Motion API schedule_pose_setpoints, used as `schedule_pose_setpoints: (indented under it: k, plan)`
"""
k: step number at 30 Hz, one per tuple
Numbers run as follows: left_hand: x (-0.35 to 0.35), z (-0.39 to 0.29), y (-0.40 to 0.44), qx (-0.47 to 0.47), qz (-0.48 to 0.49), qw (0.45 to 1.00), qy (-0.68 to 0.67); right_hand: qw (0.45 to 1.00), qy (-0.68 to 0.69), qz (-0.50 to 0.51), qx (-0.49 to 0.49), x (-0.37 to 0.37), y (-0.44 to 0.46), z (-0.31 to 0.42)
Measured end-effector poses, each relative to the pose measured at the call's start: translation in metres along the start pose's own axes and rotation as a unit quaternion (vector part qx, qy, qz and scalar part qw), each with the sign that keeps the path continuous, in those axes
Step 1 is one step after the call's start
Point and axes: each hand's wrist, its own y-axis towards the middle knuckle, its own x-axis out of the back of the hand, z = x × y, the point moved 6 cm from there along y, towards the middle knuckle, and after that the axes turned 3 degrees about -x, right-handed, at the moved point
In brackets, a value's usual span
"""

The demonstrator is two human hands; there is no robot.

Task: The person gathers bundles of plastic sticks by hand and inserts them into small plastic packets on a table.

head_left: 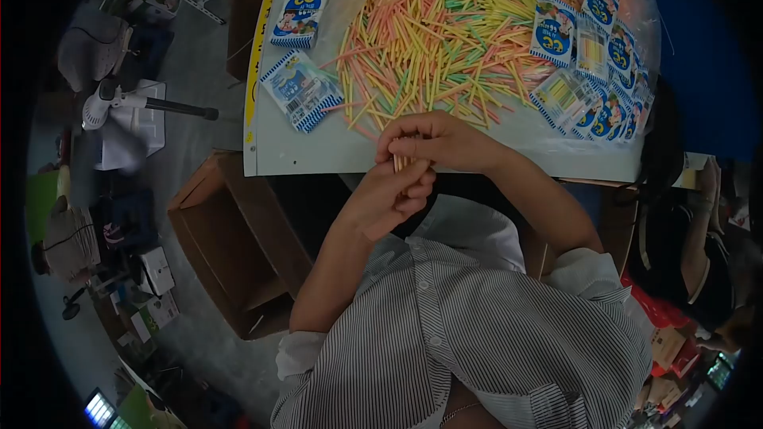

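Note:
Just off the table's near edge, my two hands meet around a small bundle of thin candy-like sticks [400, 162]. My left hand [387, 197] is closed around the lower part of the bundle. Over its top, my right hand [447, 141] curls with its fingers against the stick ends. Fingers hide most of the bundle. Right beyond the hands lies a large heap of loose pink, yellow and green sticks [433, 40] on clear plastic. Two blue-and-white packets, an upper one [300, 16] and a lower one [302, 90], lie left of the heap.
Several more filled packets [554, 29] lie at the right of the white table [318, 149]. An open cardboard box [230, 242] stands on the floor at the left. Another person's arm [699, 230] shows at the far right. A stool-like white stand [143, 123] is farther left.

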Motion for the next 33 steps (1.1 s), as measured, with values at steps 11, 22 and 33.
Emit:
schedule_pose_setpoints:
  k: [11,22,33]
  plan:
    - [-0.001,0.01,-0.015,0.028,-0.117,0.992,0.038,0.997,-0.001,-0.038,-0.068,-0.004,-0.01,-0.018]
    - [0.02,-0.048,-0.069,-0.211,-0.199,0.95,0.115,0.82,-0.456,-0.197,0.284,-0.002,0.002,0.035]
    - [0.052,-0.05,-0.07,-0.267,-0.254,0.853,0.37,0.789,-0.565,-0.228,0.075,-0.005,0.054,0.021]
